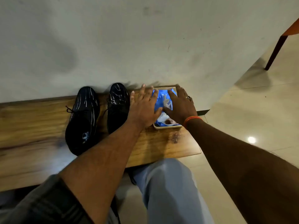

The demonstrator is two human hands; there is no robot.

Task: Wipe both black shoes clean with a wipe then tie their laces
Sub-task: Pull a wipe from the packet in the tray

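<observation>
Two black lace-up shoes stand side by side on a wooden bench, toes toward the wall: the left shoe (83, 120) and the right shoe (117, 107), both with loose laces. To their right lies a blue pack of wipes (163, 101) in a white tray (168, 126). My left hand (143, 109) rests flat on the pack's left side, fingers spread. My right hand (180, 105) lies on the pack's right side, its thumb and forefinger at a white wipe sticking out of the middle. Whether the wipe is pinched is unclear.
The wooden bench (32, 126) runs left along a pale wall and ends just right of the tray. Tiled floor lies to the right, with a dark chair leg (275, 52) at the upper right. My knee in grey trousers (166, 183) is below the bench edge.
</observation>
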